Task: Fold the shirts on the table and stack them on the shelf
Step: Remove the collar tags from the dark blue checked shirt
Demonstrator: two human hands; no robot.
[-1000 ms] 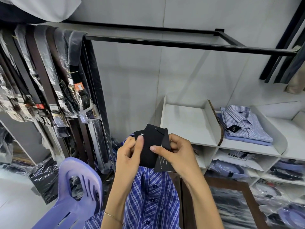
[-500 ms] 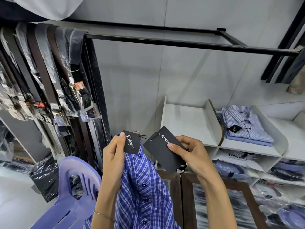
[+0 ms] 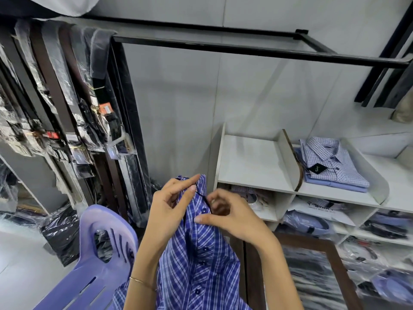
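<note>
We note a clothing shop, wrapped dark leather belts with price tags (image 3: 67, 121) hanging in rows, black metal garment rail (image 3: 245, 49) overhead, white compartment shelf unit (image 3: 252, 162) holding tagged folded checked shirts (image 3: 330, 164), lower cubbies of plastic-bagged garments (image 3: 310, 222).

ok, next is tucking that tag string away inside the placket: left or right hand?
Probably right. The right hand has its fingers on the placket of the blue plaid shirt, where the black string ends. The left hand pinches the collar, holding the shirt up.
</note>
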